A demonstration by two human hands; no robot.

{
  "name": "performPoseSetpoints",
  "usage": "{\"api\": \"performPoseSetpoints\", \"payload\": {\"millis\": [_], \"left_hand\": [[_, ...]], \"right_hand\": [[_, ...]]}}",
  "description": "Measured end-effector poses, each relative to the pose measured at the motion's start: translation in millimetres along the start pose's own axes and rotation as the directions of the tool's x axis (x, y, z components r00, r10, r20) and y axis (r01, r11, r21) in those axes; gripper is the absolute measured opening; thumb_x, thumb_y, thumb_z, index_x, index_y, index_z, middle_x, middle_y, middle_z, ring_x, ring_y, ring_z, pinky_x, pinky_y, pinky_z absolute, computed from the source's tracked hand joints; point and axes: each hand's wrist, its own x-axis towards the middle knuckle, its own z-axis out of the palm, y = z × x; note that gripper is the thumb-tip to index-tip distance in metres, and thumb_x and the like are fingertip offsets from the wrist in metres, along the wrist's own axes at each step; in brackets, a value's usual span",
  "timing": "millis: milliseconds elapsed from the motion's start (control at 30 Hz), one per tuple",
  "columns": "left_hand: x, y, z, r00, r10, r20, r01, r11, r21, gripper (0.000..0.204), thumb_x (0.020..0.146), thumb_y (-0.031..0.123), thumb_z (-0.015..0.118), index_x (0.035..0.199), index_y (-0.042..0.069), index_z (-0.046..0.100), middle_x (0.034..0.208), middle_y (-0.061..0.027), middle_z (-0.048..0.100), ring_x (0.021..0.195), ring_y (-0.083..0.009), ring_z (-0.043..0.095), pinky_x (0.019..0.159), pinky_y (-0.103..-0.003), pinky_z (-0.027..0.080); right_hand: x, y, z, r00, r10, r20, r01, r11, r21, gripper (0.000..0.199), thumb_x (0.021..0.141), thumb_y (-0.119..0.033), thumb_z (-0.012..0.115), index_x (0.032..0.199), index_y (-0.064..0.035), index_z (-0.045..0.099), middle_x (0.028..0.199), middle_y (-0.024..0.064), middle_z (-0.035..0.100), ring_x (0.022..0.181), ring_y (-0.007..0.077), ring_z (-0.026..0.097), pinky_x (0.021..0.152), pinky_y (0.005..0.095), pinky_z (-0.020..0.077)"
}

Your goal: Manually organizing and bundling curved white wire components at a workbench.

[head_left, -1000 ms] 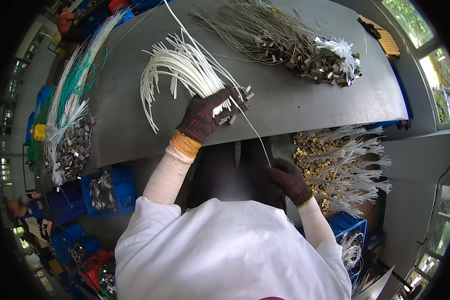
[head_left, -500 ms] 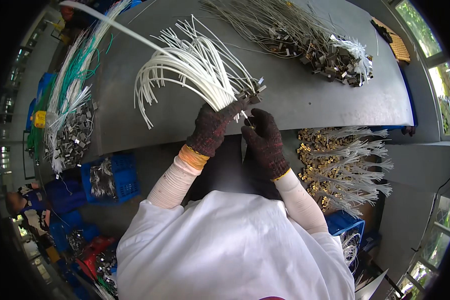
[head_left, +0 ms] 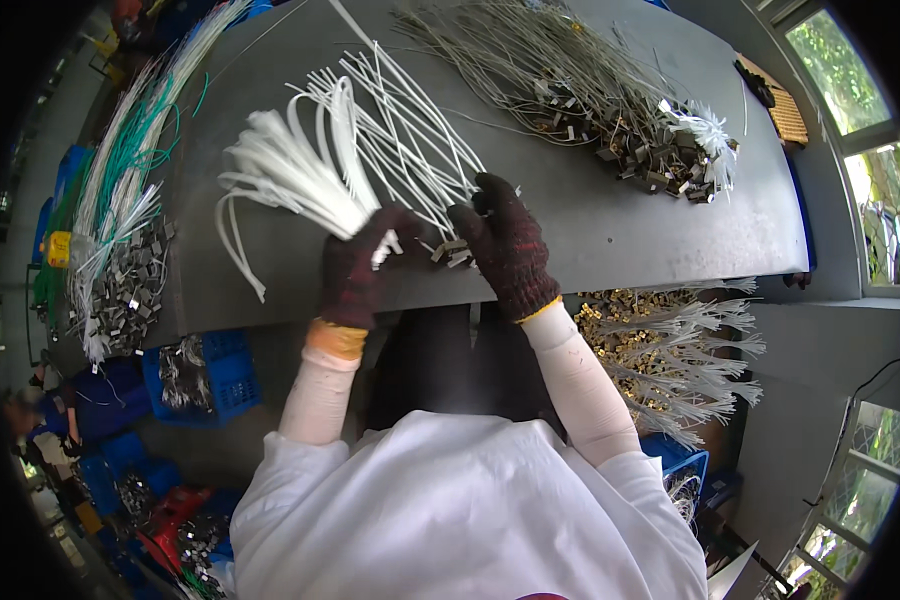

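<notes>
My left hand (head_left: 360, 265), in a dark knitted glove, is closed round a thick bundle of white cables (head_left: 320, 190). Their loose ends fan out to the upper left, and pale tips show beside my thumb. My right hand (head_left: 510, 245), gloved alike, is over a looser group of white cables (head_left: 410, 130) on the grey table. Its thumb and forefinger are apart, close to these cables. Small metal blocks (head_left: 453, 252) at the cables' near ends lie between my hands. The right palm is hidden.
A heap of grey cables with metal blocks (head_left: 660, 165) lies at the table's far right. White and green cables (head_left: 140, 150) lie at the left. Bundles with brass-coloured ends (head_left: 620, 325) are stacked at the right, below the table edge. A blue crate (head_left: 232, 375) stands at lower left.
My left hand has moved left and slightly down with the cable bundle, which has parted from the looser cables. My right hand has risen toward those cables, its fingers spreading.
</notes>
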Motion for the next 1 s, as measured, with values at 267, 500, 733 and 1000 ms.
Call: {"api": "performPoseSetpoints", "payload": {"millis": [267, 500, 733, 1000], "left_hand": [[39, 143, -56, 0.986, 0.123, -0.110, -0.144, 0.965, -0.218, 0.032, 0.099, 0.024, 0.062, 0.125, 0.005, 0.061, 0.103, -0.0092, 0.071, 0.091, -0.0200, 0.071, 0.078, -0.034, 0.060], [61, 125, 41, 0.995, 0.050, 0.083, -0.030, 0.975, -0.220, 0.031, 0.096, 0.026, 0.067, 0.117, 0.004, 0.062, 0.094, -0.0078, 0.071, 0.083, -0.0202, 0.072, 0.068, -0.031, 0.060], [36, -2, 109, 0.894, -0.379, 0.237, 0.396, 0.918, -0.026, 0.030, 0.094, 0.033, 0.069, 0.099, 0.003, 0.067, 0.087, -0.0056, 0.069, 0.074, -0.0155, 0.067, 0.066, -0.030, 0.055], [33, -108, 175, 0.796, -0.461, 0.393, 0.574, 0.782, -0.245, 0.031, 0.093, 0.025, 0.069, 0.114, 0.005, 0.059, 0.105, -0.0098, 0.066, 0.091, -0.0244, 0.067, 0.076, -0.037, 0.056]], "right_hand": [[82, 46, -100, 0.909, -0.307, -0.281, -0.051, 0.588, -0.807, 0.058, 0.081, -0.021, 0.074, 0.134, -0.0174, 0.052, 0.132, 0.0234, 0.051, 0.114, 0.0420, 0.056, 0.090, 0.0506, 0.0505], [91, 81, -114, 0.953, -0.017, -0.302, -0.229, 0.611, -0.758, 0.037, 0.084, -0.024, 0.073, 0.114, -0.0092, 0.057, 0.118, 0.0189, 0.061, 0.101, 0.0370, 0.064, 0.080, 0.0470, 0.0526], [-26, 20, -122, 0.767, 0.537, -0.350, -0.496, 0.843, 0.207, 0.039, 0.095, -0.029, 0.064, 0.123, -0.0020, 0.059, 0.094, 0.0100, 0.069, 0.071, 0.0142, 0.066, 0.062, 0.0289, 0.0506], [-215, -14, -201, 0.508, 0.861, 0.040, -0.849, 0.492, 0.193, 0.026, 0.095, -0.023, 0.064, 0.107, 0.0007, 0.067, 0.081, 0.0051, 0.065, 0.069, 0.0106, 0.058, 0.063, 0.0261, 0.0468]]}}
